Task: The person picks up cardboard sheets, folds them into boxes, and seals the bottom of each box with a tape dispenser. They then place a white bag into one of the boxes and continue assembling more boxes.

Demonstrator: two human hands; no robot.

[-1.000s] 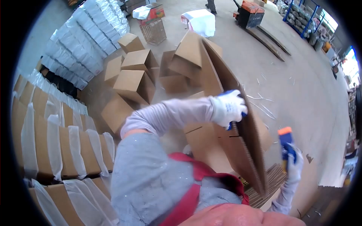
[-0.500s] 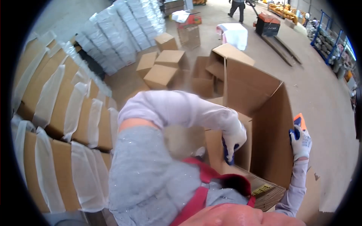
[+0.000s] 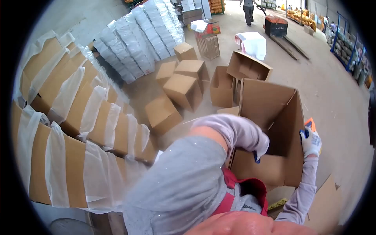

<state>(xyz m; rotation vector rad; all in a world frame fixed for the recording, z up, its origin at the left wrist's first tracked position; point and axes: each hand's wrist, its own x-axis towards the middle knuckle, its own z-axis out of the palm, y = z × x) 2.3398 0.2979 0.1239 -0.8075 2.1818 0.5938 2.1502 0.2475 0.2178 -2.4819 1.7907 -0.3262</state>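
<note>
A large open cardboard box (image 3: pixel 274 102) stands in front of me with its inside showing. My left hand (image 3: pixel 261 152), in a white glove with a blue palm, reaches over its near flap (image 3: pixel 254 169). Blue fingertips point down at the flap, but most of that hand's fingers are hidden. Along the box's right wall, my right hand (image 3: pixel 311 144) is closed around what looks like an orange tape dispenser (image 3: pixel 310 123). The dispenser's lower part is covered by the glove.
Closed cardboard boxes (image 3: pixel 182 90) stand on the floor ahead, beside open ones (image 3: pixel 222 88). Cartons with white wrapping strips (image 3: pixel 74 168) are stacked at left, white-wrapped bundles (image 3: pixel 137 43) behind. A person (image 3: pixel 248 11) stands by a pallet truck (image 3: pixel 276 26); flat cardboard (image 3: pixel 325 207) lies at lower right.
My left hand has moved right and slightly up across the box's near side. The near flap now shows broad and flat. My view has shifted, and the right hand keeps its hold.
</note>
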